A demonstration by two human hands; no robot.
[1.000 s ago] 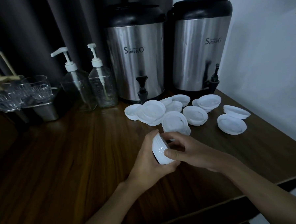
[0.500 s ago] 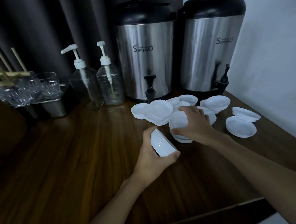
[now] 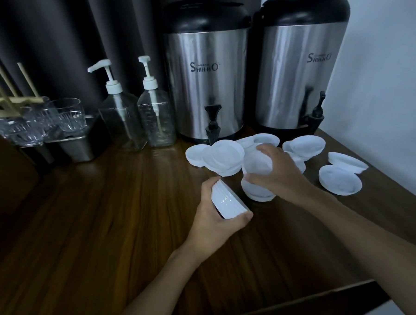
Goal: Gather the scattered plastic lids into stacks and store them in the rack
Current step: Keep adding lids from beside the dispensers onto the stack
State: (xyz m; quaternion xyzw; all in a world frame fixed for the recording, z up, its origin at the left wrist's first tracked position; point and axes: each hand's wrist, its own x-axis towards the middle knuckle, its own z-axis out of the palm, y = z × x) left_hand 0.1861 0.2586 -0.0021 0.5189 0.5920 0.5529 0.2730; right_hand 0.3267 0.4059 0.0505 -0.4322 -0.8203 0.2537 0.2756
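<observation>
On a dark wooden counter [image 3: 97, 235], the left hand [image 3: 211, 221] curls round a tilted stack of white lids [image 3: 228, 203]. The right hand [image 3: 281, 175], just beyond, pinches a single lid [image 3: 256, 163] among the scattered lids [image 3: 223, 156]. Two steel drink dispensers [image 3: 208, 90] stand far behind.

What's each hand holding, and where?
The left hand grips the lid stack across its rims; the right hand holds a single lid by opposite rim edges.
</observation>
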